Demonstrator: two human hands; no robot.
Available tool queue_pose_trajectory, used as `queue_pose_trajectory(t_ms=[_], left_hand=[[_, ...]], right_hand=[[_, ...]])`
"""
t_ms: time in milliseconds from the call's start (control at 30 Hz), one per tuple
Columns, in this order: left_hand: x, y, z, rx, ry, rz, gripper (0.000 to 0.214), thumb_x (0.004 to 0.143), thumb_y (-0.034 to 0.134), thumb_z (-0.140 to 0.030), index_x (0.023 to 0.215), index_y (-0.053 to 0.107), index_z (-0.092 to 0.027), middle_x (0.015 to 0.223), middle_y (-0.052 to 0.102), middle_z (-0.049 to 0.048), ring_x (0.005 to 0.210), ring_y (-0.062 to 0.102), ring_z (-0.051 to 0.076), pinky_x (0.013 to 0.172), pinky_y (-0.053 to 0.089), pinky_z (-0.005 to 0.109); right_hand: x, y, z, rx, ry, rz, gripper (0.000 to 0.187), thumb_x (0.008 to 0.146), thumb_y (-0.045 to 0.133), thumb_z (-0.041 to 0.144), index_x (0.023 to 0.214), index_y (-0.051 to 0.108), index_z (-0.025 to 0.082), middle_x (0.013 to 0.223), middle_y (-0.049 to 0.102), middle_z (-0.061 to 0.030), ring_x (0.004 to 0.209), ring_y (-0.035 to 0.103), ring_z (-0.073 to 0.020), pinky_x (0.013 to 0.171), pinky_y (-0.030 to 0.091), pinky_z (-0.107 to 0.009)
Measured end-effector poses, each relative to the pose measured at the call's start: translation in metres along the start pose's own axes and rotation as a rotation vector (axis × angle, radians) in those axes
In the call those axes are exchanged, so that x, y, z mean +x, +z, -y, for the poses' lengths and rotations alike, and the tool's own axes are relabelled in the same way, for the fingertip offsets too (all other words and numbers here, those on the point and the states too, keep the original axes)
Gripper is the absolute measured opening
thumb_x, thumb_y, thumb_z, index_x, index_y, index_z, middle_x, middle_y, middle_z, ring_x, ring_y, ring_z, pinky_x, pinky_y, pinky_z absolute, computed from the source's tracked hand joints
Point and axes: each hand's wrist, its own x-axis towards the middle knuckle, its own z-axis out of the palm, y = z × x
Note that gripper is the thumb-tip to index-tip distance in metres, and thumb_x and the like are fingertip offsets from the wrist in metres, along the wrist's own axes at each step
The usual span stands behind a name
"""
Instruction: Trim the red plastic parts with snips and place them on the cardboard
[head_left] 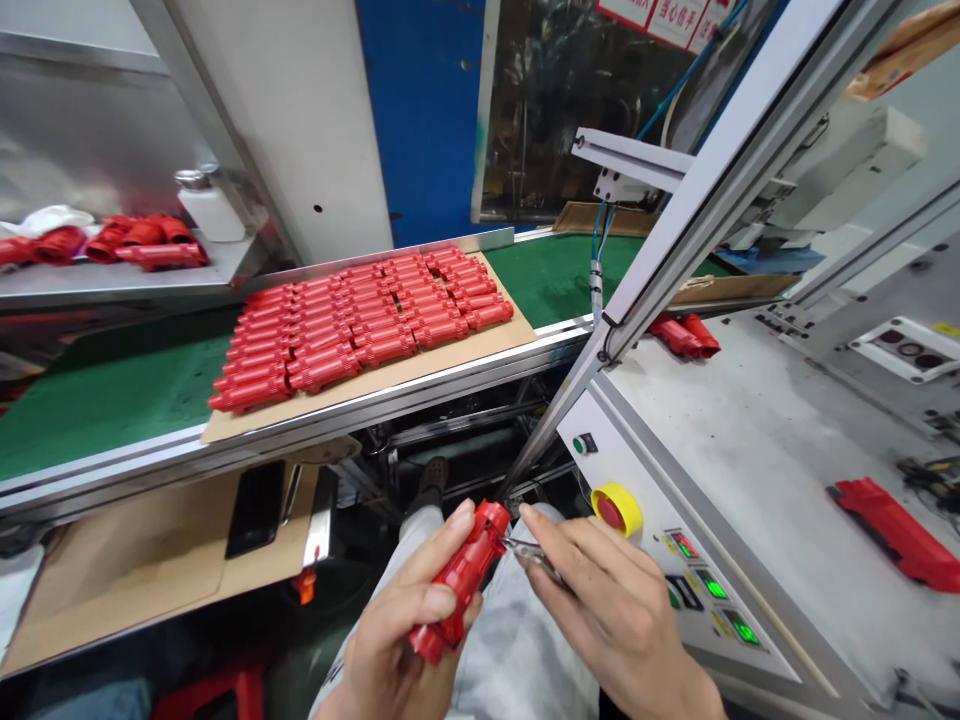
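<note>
Left hand (405,640) fingers closed on red plastic part (459,585), 6 o'clock; right hand (611,600) fingers pinch small metal tool (534,550) at it; rows (352,325) done on cardboard sheet (469,355), 12 o'clock; loose parts (127,243) left, 10 o'clock

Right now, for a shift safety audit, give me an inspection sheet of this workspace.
Surface: green conveyor belt under a cardboard sheet.
Job's things: rows of red parts on the sheet; red part; small pliers.
Clutter: phone; white bottle.
Hands: left hand holds the red part; right hand holds the pliers at it.
Cables: blue wires.
Surroundings: machine panel with stop button.
</note>
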Motion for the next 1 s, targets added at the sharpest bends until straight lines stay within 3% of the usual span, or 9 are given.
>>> queue_pose_trajectory(t_ms=[100, 200, 267, 333, 433, 533, 767, 867, 1000], left_hand=[[0.002, 0.001, 0.0, -0.016, 0.05, 0.062, 0.049, 0.093, 0.075, 0.0, 0.123, 0.075, -0.04, 0.154, 0.071, 0.0028, 0.138, 0.069, 0.031, 0.101, 0.071, 0.036], [0.0, -0.002, 0.0, -0.022, 0.038, 0.05, 0.047, 0.096, 0.07, 0.003, 0.123, 0.073, -0.035, 0.154, 0.071, 0.0072, 0.141, 0.066, 0.033, 0.103, 0.07, 0.038], [-0.002, -0.003, -0.002, -0.039, 0.024, 0.026, 0.044, 0.096, 0.071, 0.003, 0.121, 0.073, -0.033, 0.152, 0.072, 0.0086, 0.14, 0.067, 0.034, 0.104, 0.07, 0.04], [-0.002, -0.004, -0.004, -0.051, 0.03, 0.01, 0.041, 0.095, 0.072, 0.002, 0.12, 0.074, -0.031, 0.151, 0.073, 0.0102, 0.138, 0.07, 0.036, 0.101, 0.071, 0.041], [0.003, -0.005, -0.006, 0.01, 0.043, -0.011, 0.037, 0.095, 0.076, -0.002, 0.12, 0.073, -0.028, 0.146, 0.077, 0.0119, 0.137, 0.072, 0.036, 0.107, 0.068, 0.048], [0.011, -0.005, -0.007, 0.039, -0.001, -0.045, 0.03, 0.099, 0.074, -0.009, 0.123, 0.072, -0.026, 0.133, 0.079, 0.0105, 0.139, 0.071, 0.035, 0.118, 0.061, 0.053], [0.009, -0.01, -0.004, 0.056, -0.134, 0.02, 0.037, 0.107, 0.059, -0.015, 0.14, 0.059, -0.032, 0.134, 0.071, 0.0093, 0.14, 0.069, 0.031, 0.116, 0.062, 0.048], [0.008, -0.014, -0.002, 0.17, -0.125, 0.107, 0.043, 0.108, 0.053, -0.011, 0.144, 0.053, -0.034, 0.133, 0.072, 0.0084, 0.141, 0.066, 0.028, 0.118, 0.059, 0.048], [0.018, -0.015, -0.005, 0.372, -0.07, 0.251, 0.044, 0.095, 0.056, 0.0, 0.126, 0.063, -0.031, 0.127, 0.07, 0.006, 0.13, 0.065, 0.026, 0.116, 0.053, 0.046]], right_hand=[[0.001, 0.009, -0.004, 0.255, 0.146, -0.012, 0.047, 0.102, 0.074, 0.015, 0.147, 0.071, 0.025, 0.089, 0.072, -0.0027, 0.075, 0.064, -0.015, 0.067, 0.054, -0.028], [0.002, 0.014, -0.01, 0.713, 0.504, -0.06, 0.027, 0.099, 0.08, 0.037, 0.123, 0.085, 0.026, 0.068, 0.055, 0.0037, 0.055, 0.045, -0.0092, 0.049, 0.039, -0.022], [0.002, 0.012, -0.014, 0.991, 0.696, -0.143, 0.034, 0.098, 0.079, 0.049, 0.122, 0.085, 0.025, 0.066, 0.048, 0.0056, 0.05, 0.033, -0.0065, 0.044, 0.031, -0.02], [0.001, 0.005, -0.016, 1.038, 0.749, -0.158, 0.038, 0.099, 0.079, 0.049, 0.13, 0.082, 0.027, 0.075, 0.057, 0.0024, 0.055, 0.043, -0.0071, 0.049, 0.04, -0.019], [-0.001, -0.007, -0.014, 0.859, 0.663, 0.042, 0.042, 0.1, 0.079, 0.044, 0.139, 0.078, 0.029, 0.099, 0.074, -0.0056, 0.086, 0.069, -0.0152, 0.076, 0.06, -0.026], [-0.001, -0.011, -0.009, 0.68, 0.554, 0.19, 0.042, 0.106, 0.071, 0.044, 0.146, 0.073, 0.033, 0.107, 0.078, -0.0054, 0.097, 0.074, -0.0177, 0.088, 0.063, -0.028], [0.003, 0.003, 0.0, 0.237, 0.255, 0.102, 0.048, 0.105, 0.07, 0.028, 0.153, 0.066, 0.031, 0.109, 0.079, -0.0051, 0.094, 0.076, -0.018, 0.086, 0.066, -0.028], [0.007, 0.007, 0.007, 0.215, 0.155, 0.085, 0.046, 0.103, 0.072, 0.024, 0.149, 0.069, 0.025, 0.104, 0.079, -0.0065, 0.088, 0.076, -0.0179, 0.08, 0.067, -0.028], [0.013, 0.011, 0.017, 0.294, 0.186, 0.074, 0.035, 0.101, 0.072, 0.02, 0.136, 0.075, 0.023, 0.096, 0.078, -0.0054, 0.075, 0.072, -0.0152, 0.069, 0.063, -0.025]])
